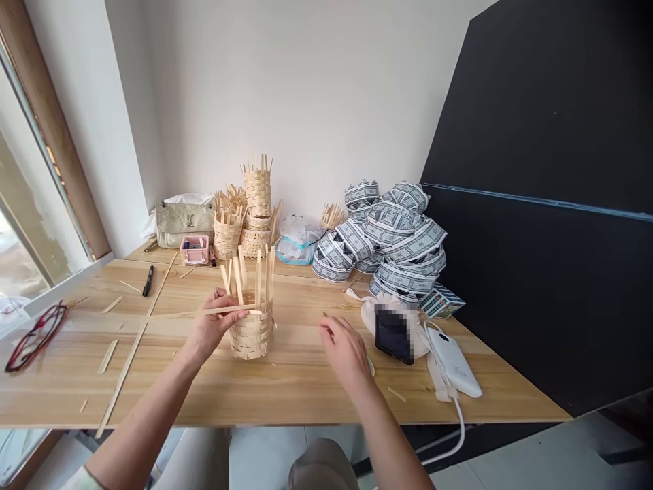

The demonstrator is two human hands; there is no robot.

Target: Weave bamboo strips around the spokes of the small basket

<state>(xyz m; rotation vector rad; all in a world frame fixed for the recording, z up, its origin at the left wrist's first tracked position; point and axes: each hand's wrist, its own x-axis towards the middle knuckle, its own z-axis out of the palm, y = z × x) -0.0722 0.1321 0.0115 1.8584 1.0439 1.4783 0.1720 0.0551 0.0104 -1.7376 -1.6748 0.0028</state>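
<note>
A partly woven basket of pale wood strips stands upright on the table, its uprights poking above the woven wall. My left hand is at the basket's left side near the top of the weave, fingers closed on a long thin wood strip. This strip runs left over the table, and its other end lies against the basket. To the right, apart from the basket, my right hand is over the table with curled fingers. A small dark tip shows at its fingertips and a pale green edge beside the palm; the thing itself is mostly hidden.
Loose strips, a black marker and red glasses lie left. Finished-looking baskets, a handbag and a pink box stand behind. Patterned rolls, a dark-screened device and a white power bank are right.
</note>
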